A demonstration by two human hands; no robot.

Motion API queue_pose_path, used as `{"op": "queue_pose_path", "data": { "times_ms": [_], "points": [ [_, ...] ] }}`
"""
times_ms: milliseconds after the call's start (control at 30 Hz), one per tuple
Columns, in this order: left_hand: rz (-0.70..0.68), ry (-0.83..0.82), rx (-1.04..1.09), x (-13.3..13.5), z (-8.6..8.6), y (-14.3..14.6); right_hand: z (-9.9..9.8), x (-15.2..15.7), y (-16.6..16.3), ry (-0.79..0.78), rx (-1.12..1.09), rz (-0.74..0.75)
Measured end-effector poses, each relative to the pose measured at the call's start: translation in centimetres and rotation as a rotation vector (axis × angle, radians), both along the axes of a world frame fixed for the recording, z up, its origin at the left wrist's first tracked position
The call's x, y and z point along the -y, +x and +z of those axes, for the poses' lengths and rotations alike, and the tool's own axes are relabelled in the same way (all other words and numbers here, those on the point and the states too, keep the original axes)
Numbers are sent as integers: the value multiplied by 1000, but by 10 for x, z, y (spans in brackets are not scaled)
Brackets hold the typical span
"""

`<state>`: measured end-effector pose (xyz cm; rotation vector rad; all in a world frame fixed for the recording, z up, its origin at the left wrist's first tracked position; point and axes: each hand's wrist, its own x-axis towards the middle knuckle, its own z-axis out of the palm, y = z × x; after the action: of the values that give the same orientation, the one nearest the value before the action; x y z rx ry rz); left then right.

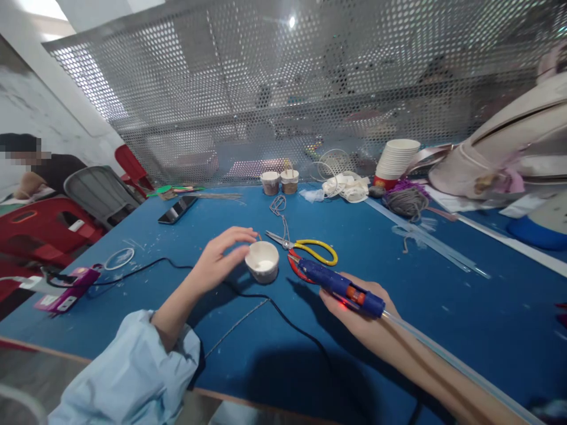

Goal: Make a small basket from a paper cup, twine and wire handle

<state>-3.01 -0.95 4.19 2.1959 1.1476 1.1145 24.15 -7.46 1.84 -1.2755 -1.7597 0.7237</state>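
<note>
A small white paper cup (262,260), its lower outside wrapped in grey yarn, stands upright on the blue table. My left hand (224,252) is at its left side, fingers stretched out and apart, the thumb at the rim; whether it touches is hard to tell. In my right hand (354,307) is a blue hot glue gun (330,277) with a red light and a long clear glue stick (434,339) out of its back. The nozzle points left towards the cup. Scissors (316,245) with yellow and red handles lie behind, partly hidden by the glue gun.
A black cord (283,316) crosses the table from a purple power strip (75,289). At the back are two wrapped cups (270,183), stacked paper cups (396,162), grey yarn (407,203) and a phone (177,209). Clear glue sticks (425,239) lie right. Another person sits far left.
</note>
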Motion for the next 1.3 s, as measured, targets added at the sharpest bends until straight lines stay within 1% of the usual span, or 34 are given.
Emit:
{"op": "queue_pose_path", "data": {
  "times_ms": [100, 133, 167, 233, 333, 433, 500, 600, 667, 833, 900, 967, 1100, 1300],
  "points": [
    [317, 14, 186, -6, -3, -4, 3, -1, 1, -93, -50, -15],
    [390, 14, 222, -8, -6, -5, 2, -2, 1, -137, -73, -25],
    [431, 13, 235, -10, -8, -6, 1, -3, 2, -193, -96, -36],
    [449, 26, 209, -15, -14, -7, -4, -7, 4, -320, -135, -40],
    [399, 45, 157, -22, -20, -7, -11, -16, 7, -425, -234, 8],
    [321, 58, 142, -24, -23, -6, -12, -23, 7, -431, -396, 53],
    [228, 86, 96, -21, -21, -5, -10, -25, 7, -429, -465, 58],
    [53, 132, -16, -12, -19, -1, -6, -26, 6, -411, -481, 57],
    [-25, 158, -84, -8, -22, 3, -5, -26, 6, -396, -473, 58],
    [-198, 253, -177, -11, -43, 14, -7, -28, 8, -394, -445, 71],
    [-217, 260, -167, -14, -49, 16, -9, -28, 9, -404, -432, 80],
    [-192, 226, -156, -16, -52, 17, -11, -27, 9, -411, -420, 86],
    [-148, 138, -147, -15, -50, 16, -13, -26, 9, -417, -406, 85],
    [-176, 93, -155, -11, -45, 16, -11, -24, 9, -403, -402, 79]
  ]
}}
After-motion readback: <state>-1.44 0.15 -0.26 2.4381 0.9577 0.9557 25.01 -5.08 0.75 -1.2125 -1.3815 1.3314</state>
